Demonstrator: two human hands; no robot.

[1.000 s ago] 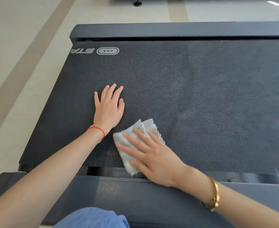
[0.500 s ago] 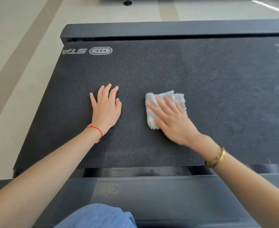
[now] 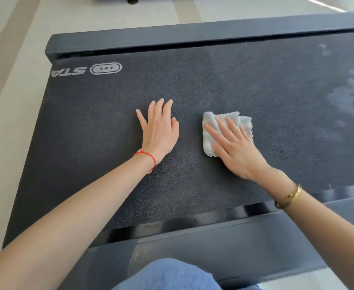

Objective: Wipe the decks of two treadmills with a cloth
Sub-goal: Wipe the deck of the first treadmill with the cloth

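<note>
Wiping in hand: cloth (image 3: 227, 130) pressed flat under straight fingers of right hand (image 3: 237, 151), mid treadmill deck (image 3: 255, 84); left hand (image 3: 160, 130) laid flat, nothing held. Overlapping strokes toward dusty right edge advised.

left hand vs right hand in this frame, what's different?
The left hand lies bare on the treadmill belt; the right hand presses on the white cloth. The left hand's fingers sit close together; the right hand's are spread. The left wrist wears a red string, the right a gold bracelet. Both are flat, palm down, with straight fingers.
</note>
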